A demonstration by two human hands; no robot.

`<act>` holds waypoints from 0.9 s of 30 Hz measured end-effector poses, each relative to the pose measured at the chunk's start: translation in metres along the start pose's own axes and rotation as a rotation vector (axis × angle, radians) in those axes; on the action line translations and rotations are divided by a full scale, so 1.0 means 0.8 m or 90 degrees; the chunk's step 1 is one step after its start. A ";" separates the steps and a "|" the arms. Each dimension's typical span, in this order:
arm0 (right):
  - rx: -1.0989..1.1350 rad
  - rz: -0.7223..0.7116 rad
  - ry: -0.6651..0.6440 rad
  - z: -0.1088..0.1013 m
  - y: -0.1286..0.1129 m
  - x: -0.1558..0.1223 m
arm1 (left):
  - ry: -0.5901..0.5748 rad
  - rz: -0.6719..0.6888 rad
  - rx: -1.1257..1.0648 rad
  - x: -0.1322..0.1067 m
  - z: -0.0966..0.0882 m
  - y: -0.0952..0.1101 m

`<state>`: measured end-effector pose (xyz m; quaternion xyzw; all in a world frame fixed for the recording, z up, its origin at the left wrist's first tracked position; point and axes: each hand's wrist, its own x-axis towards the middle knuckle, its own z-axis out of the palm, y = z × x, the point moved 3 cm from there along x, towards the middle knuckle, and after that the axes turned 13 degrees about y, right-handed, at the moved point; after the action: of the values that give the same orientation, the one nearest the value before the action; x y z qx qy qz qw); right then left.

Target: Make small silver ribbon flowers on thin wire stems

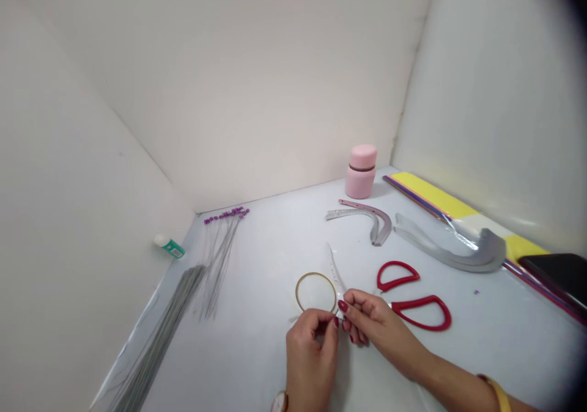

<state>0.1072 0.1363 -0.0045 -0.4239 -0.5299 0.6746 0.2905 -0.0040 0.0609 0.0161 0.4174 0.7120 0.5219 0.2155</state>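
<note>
My right hand pinches a thin, pale translucent strip, which rises from the fingertips and leans to the left. Close against it, my left hand has thumb and forefinger pressed together at the strip's lower end. What exactly lies between those left fingertips is too small to make out. Just behind the hands is a thin gold-coloured ring, its lower edge partly hidden by the left fingers. Scissors with red handles lie beside my right hand, their blades mostly hidden behind it.
A pink lidded jar stands near the back wall. Curved pink and clear strips and a grey curved bundle lie on the right, near yellow-and-purple sheets and a dark object. Purple-tipped wires, grey wires and a green-and-white tube are left.
</note>
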 end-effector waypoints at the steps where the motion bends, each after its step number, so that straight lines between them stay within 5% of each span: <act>1: -0.002 0.003 -0.001 0.001 0.000 0.000 | 0.005 0.010 0.007 0.000 -0.001 0.001; 9: -0.008 -0.001 0.001 0.002 -0.006 -0.002 | 0.052 0.217 0.076 -0.006 -0.009 0.013; 14: -0.001 -0.012 -0.010 0.001 -0.003 -0.001 | 0.041 0.202 0.024 -0.005 -0.007 0.010; 21: 0.000 -0.021 0.008 -0.001 -0.004 0.000 | -0.009 -0.140 -0.226 0.004 0.007 -0.004; 27: -0.010 -0.022 0.014 -0.002 -0.001 0.000 | -0.006 -0.268 -0.285 0.008 0.013 -0.017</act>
<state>0.1087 0.1374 -0.0039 -0.4242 -0.5393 0.6606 0.3048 -0.0047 0.0705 0.0006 0.2053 0.6492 0.6076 0.4089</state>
